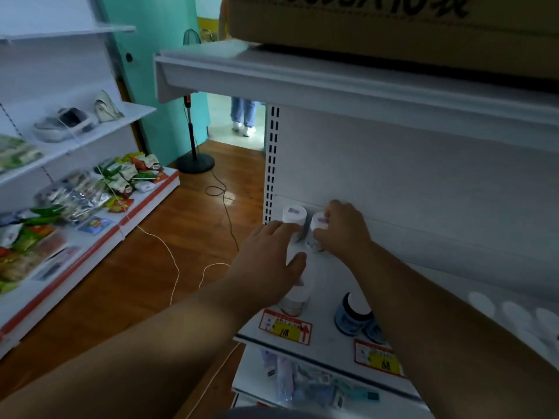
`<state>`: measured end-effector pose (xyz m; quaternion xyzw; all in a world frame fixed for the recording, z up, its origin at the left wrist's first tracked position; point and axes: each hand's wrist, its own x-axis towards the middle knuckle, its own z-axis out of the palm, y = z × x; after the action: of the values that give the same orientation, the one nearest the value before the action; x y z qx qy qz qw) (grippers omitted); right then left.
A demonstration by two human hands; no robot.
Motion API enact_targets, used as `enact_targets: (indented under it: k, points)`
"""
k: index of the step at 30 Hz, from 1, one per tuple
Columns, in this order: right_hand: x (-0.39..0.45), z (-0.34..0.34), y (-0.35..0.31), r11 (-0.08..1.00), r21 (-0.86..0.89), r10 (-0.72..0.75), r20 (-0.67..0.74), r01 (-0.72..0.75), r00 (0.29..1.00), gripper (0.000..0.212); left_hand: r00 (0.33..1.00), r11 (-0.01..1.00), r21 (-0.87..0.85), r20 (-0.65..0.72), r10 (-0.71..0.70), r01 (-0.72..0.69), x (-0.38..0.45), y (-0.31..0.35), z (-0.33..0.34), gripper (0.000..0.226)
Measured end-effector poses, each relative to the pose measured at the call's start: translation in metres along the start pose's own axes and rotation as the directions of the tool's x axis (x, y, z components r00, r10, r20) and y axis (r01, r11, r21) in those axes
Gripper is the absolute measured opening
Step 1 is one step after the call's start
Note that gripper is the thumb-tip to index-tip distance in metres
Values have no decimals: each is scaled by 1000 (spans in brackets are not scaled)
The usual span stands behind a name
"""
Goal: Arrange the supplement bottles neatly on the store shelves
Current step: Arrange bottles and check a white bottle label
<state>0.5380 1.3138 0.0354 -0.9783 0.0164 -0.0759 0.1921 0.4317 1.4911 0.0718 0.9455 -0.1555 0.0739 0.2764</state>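
Note:
Two white supplement bottles stand at the back left of the white shelf (332,285). My right hand (343,229) grips the right one (316,234), fingers curled round its cap. The left white bottle (294,216) is touched by the fingertips of my left hand (269,261). That hand also curls over a white bottle (295,299) standing nearer the front edge, its thumb against the side. A dark blue bottle (352,316) stands front centre, another partly hidden beside it.
Price tags (286,326) hang on the shelf's front lip. More white caps (514,313) sit at the right. A cardboard box (393,25) lies on the shelf above. Packets fill the lower shelf (305,385). Snack shelves (75,189) and cables line the wooden floor at left.

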Motion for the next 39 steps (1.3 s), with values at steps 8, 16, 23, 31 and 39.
enact_targets:
  k: [8, 16, 23, 31, 39]
  points:
    - [-85, -97, -19, 541, 817, 99, 173, -199, 980, 20, 1000, 936, -351, 28, -15, 24, -18, 13, -24, 79]
    - [-139, -129, -53, 588, 787, 43, 200, -186, 979, 54, 970, 848, -528, 227, 90, 45, -44, 31, -30, 95]
    - [-146, -124, -54, 510, 842, 86, 152, -175, 985, 48, 963, 847, -528, 256, 87, 63, -48, 27, -22, 103]
    - [-148, -124, -55, 731, 659, 227, 11, -177, 974, 67, 965, 864, -499, 251, 70, 67, -50, 28, -14, 103]
    - [-144, -121, -47, 573, 783, 141, 198, -243, 970, 37, 975, 860, -506, 217, 47, 72, -54, 22, -11, 96]
